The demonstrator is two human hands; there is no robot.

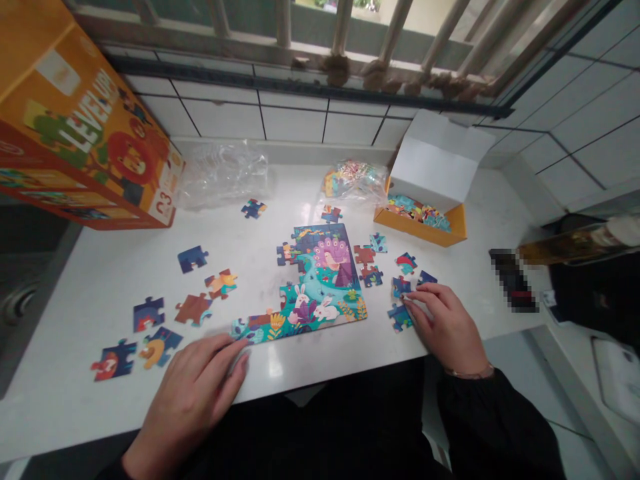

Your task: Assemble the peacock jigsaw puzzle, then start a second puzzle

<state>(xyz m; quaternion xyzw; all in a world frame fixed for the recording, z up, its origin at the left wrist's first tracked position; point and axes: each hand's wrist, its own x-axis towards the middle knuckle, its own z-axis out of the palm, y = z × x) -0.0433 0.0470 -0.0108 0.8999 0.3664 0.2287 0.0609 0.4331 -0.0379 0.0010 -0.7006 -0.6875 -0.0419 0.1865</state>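
A partly joined jigsaw puzzle [327,273] lies flat on the white counter, with a peacock and white rabbits on it. My left hand [195,380] rests by its lower left corner, fingers stretched out and fingertips at the edge, holding nothing. At the right, my right hand [447,327] has its thumb and fingertips pinched at a dark blue puzzle piece [400,287] that is still down on the counter. Just below that piece sits a blue-green puzzle piece [400,318]. A dark piece [427,277] shows beyond my right fingers.
Loose pieces lie left of the puzzle, such as a brown one [193,309], and several lie to its right. Behind stand an orange box [85,133], crumpled clear plastic [225,175], a bag of pieces [355,181] and an open yellow box [425,230]. A bottle [565,249] lies far right.
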